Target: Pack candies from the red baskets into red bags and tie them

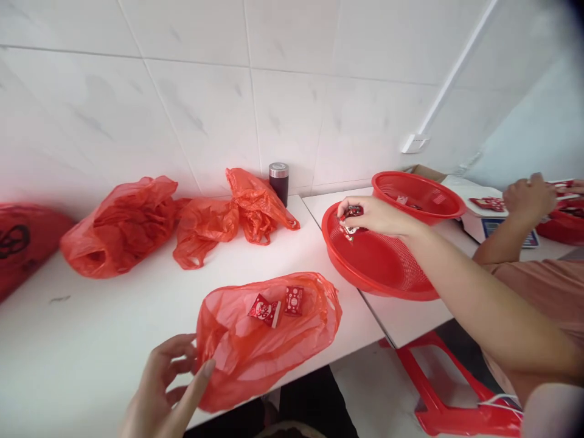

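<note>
My left hand [166,389] grips the near left edge of a translucent red plastic bag [269,365], the thumb over its rim and the fingers outside. The bag lies spread on the white table with its mouth open. Two small red-and-white printed packets [293,301] lie in it. Out to the right, my right hand [367,215] is closed on small wrapped packets [352,220], dark red and white. It is over the far left part of a round red plastic basket [335,258]. My fingers partly cover the packets.
Crumpled red bags [123,228] lie along the wall, near a dark lidded cup [278,182]. A second red basket [442,201] holding packets stands behind mine. At right, a co-worker's hand [531,194] is above a scale [486,228]. A red stool [438,389] stands below.
</note>
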The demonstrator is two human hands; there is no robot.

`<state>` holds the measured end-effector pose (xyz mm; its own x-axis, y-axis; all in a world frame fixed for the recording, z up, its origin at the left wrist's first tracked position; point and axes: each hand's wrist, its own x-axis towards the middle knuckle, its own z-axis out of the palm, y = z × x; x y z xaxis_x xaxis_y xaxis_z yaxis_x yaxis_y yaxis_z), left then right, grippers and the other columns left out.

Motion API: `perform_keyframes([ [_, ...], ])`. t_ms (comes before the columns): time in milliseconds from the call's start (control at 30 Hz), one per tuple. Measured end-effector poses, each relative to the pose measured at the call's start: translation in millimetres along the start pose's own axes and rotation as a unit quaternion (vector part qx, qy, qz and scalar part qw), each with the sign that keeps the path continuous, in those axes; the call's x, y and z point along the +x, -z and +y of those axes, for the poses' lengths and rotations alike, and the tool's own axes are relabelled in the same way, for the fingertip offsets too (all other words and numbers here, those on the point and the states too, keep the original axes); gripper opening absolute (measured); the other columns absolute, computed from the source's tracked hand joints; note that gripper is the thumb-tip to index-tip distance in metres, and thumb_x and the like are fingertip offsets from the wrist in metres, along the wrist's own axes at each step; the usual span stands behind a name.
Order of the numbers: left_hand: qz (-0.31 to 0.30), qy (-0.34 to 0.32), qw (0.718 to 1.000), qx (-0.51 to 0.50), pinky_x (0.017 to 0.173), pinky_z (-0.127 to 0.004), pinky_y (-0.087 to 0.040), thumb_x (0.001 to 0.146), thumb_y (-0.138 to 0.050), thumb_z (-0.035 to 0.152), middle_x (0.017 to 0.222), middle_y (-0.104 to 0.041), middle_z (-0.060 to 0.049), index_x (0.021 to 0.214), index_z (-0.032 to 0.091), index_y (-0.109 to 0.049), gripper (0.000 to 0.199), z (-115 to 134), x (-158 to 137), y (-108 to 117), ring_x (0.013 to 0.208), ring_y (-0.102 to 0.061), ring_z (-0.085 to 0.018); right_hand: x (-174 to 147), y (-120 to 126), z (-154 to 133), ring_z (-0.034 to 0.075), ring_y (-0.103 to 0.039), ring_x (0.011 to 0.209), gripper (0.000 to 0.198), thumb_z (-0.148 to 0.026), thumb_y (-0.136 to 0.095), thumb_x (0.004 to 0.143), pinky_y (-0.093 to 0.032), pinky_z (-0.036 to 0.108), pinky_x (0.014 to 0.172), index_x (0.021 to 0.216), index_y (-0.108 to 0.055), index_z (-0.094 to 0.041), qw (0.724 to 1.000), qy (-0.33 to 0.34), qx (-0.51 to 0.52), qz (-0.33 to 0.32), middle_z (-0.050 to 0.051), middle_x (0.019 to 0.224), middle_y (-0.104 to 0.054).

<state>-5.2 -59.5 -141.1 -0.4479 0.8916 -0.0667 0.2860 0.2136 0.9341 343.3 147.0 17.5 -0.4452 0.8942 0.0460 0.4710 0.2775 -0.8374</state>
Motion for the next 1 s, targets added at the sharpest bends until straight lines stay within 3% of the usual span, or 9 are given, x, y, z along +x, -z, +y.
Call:
perform_keyframes([
  [100, -0.054, 0.01, 0.998, -0.043, 0.056, -0.023, -0.049, 0.071, -0.07, 0.054, 0.078, -0.06, -0.001, 0.082, 0.022, -0.059, 0.035, 13, 2, -9, 0.069, -0.056, -0.017, 0, -59, -17, 0.013, -0.064, 0.077, 0.012, -0.02, -0.067, 0.077, -0.054, 0.026, 0.066, 0.088, -0.062, -0.018, 0.985, 0.054, 0.084, -0.139, 0.004, 0.1, -0.063],
  [200, -0.036, 0.013, 0.992, -0.117, 0.054, -0.022, -0.042, 0.076, -0.067, 0.052, 0.071, -0.057, 0.002, 0.081, 0.022, -0.057, 0.032, 27, 5, -23, 0.061, -0.05, -0.013, -10, -117, -31, 0.011, -0.063, 0.077, 0.012, -0.017, -0.059, 0.081, -0.054, 0.024, 0.066, 0.091, -0.063, -0.021, 0.946, 0.108, 0.055, -0.3, 0.003, 0.11, -0.057],
  [267, -0.022, 0.004, 0.988, -0.156, 0.057, -0.023, -0.041, 0.077, -0.066, 0.05, 0.074, -0.059, 0.002, 0.083, 0.022, -0.056, 0.031, 33, 7, -27, 0.063, -0.051, -0.013, -8, -150, -30, 0.013, -0.063, 0.081, 0.019, -0.014, -0.056, 0.08, -0.053, 0.026, 0.069, 0.094, -0.065, -0.024, 0.941, 0.131, -0.05, -0.308, 0.002, 0.111, -0.056],
  [367, -0.016, -0.012, 0.981, -0.19, 0.061, -0.024, -0.041, 0.08, -0.064, 0.049, 0.08, -0.064, 0.0, 0.085, 0.023, -0.053, 0.028, 32, 10, -22, 0.07, -0.055, -0.015, 5, -174, -18, 0.023, -0.06, 0.101, 0.036, -0.018, -0.059, 0.081, -0.052, 0.03, 0.072, 0.113, -0.064, -0.033, 0.946, 0.137, -0.181, -0.23, 0.004, 0.125, -0.055],
  [467, -0.02, -0.019, 0.979, -0.201, 0.065, -0.026, -0.041, 0.082, -0.063, 0.048, 0.076, -0.064, 0.0, 0.087, 0.023, -0.052, 0.028, 25, 14, -10, 0.077, -0.059, -0.018, 17, -166, -10, 0.023, -0.051, 0.121, 0.044, -0.022, -0.058, 0.086, -0.048, 0.031, 0.086, 0.127, -0.057, -0.038, 0.939, 0.17, -0.206, -0.215, -0.001, 0.137, -0.051],
  [733, -0.055, -0.015, 0.988, -0.146, 0.072, -0.024, -0.043, 0.083, -0.063, 0.05, 0.078, -0.061, 0.001, 0.095, 0.023, -0.06, 0.031, 12, 23, 8, 0.077, -0.054, -0.015, 6, -113, 5, 0.028, -0.056, 0.108, 0.043, -0.055, -0.062, 0.084, -0.039, 0.043, 0.093, 0.115, -0.067, -0.026, 0.87, 0.17, -0.394, -0.242, 0.007, 0.115, -0.065],
  [867, -0.151, 0.018, 0.986, -0.075, 0.08, -0.03, -0.045, 0.082, -0.061, 0.052, 0.092, -0.068, -0.003, 0.102, 0.023, -0.066, 0.036, 13, 26, 12, 0.089, -0.058, -0.021, 1, -106, 8, 0.025, -0.06, 0.091, 0.02, -0.021, -0.065, 0.085, -0.038, 0.041, 0.084, 0.104, -0.07, -0.022, 0.794, 0.162, -0.559, -0.175, 0.006, 0.093, -0.069],
  [933, -0.205, 0.025, 0.978, -0.027, 0.083, -0.034, -0.046, 0.079, -0.064, 0.053, 0.09, -0.071, -0.004, 0.096, 0.021, -0.072, 0.037, 22, 34, 18, 0.091, -0.06, -0.025, 3, -101, 2, 0.025, -0.059, 0.087, 0.029, -0.002, -0.056, 0.082, -0.037, 0.039, 0.079, 0.099, -0.07, -0.02, 0.756, 0.147, -0.622, -0.144, 0.006, 0.086, -0.069],
  [1000, -0.183, 0.008, 0.983, -0.016, 0.081, -0.036, -0.047, 0.074, -0.069, 0.054, 0.082, -0.072, -0.004, 0.088, 0.019, -0.075, 0.037, 42, 46, 26, 0.084, -0.061, -0.025, 9, -95, -8, 0.025, -0.057, 0.088, 0.038, 0.005, -0.047, 0.08, -0.037, 0.039, 0.077, 0.097, -0.07, -0.019, 0.742, 0.15, -0.646, -0.101, 0.007, 0.088, -0.069],
])
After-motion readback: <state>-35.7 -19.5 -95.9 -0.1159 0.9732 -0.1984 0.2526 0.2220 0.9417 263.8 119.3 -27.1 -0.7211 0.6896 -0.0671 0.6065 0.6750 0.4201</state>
